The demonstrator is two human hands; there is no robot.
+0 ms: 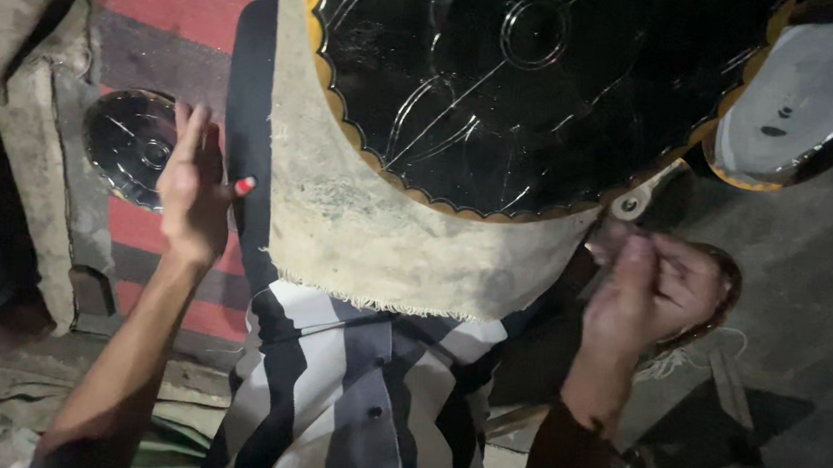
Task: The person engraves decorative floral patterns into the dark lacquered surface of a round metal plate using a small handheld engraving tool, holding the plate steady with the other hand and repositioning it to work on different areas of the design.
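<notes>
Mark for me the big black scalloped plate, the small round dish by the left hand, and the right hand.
Big black scalloped plate (509,92): head view, on its engraved black face.
Small round dish (128,144): head view, on its shiny dark centre.
Right hand (658,290): head view, on the back of the hand.

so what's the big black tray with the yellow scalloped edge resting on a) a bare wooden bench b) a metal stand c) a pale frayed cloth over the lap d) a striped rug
c: the black tray lies on a pale frayed cloth draped over the person's lap, above the striped shirt.
</notes>
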